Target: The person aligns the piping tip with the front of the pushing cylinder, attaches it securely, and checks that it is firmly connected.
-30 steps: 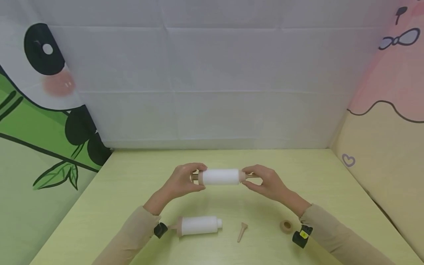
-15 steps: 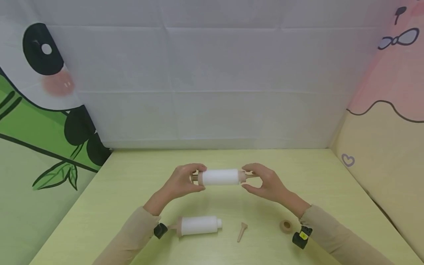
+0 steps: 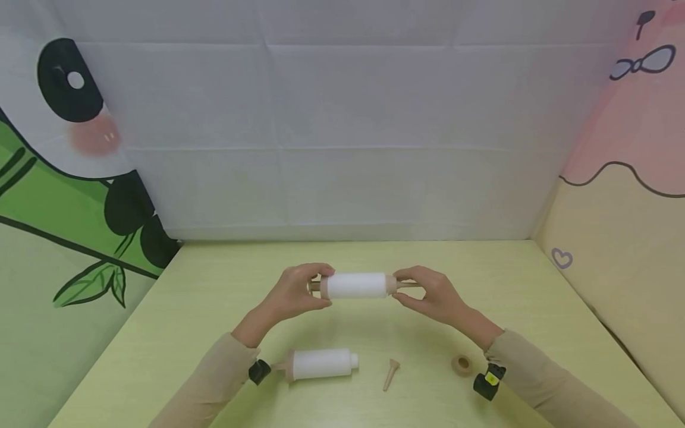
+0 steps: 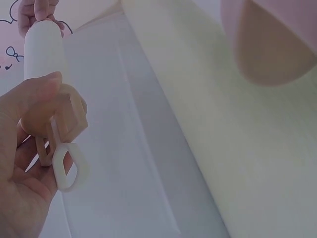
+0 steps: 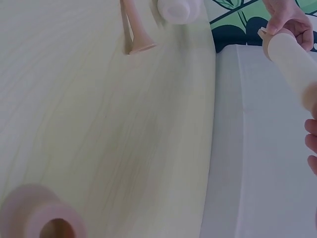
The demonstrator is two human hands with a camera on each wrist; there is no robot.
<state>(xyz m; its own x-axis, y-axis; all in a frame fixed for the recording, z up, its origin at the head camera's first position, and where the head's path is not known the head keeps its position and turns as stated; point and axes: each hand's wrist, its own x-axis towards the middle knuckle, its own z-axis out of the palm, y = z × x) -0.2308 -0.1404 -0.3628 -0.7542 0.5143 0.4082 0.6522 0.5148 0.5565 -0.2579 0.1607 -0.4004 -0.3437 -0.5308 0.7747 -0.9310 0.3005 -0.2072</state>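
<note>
A white cylinder [image 3: 355, 286] with beige end caps is held level above the table, between both hands. The left hand [image 3: 291, 291] grips its left end, thumb and fingers around the cap. In the left wrist view that beige cap [image 4: 74, 109] carries open loops, with a white oval ring [image 4: 67, 167] hanging below. The right hand [image 3: 436, 294] pinches the right beige cap [image 3: 391, 285] by its edge, and a thin rod [image 3: 409, 285] runs from this cap into the palm. Only a few right fingers [image 5: 311, 136] show in the right wrist view.
On the pale table [image 3: 214, 309] lies a second white cylinder [image 3: 321, 364] with a beige collar and stem. Beside it are a small beige flared peg [image 3: 392, 374] and a round beige piece with a hole [image 3: 462, 365], near the right wrist. A white cloth [image 3: 353, 148] hangs behind.
Half a second ago the right fingers were spread slightly off the right cap; they have come back together on it. The left hand and the cylinder stay almost in place.
</note>
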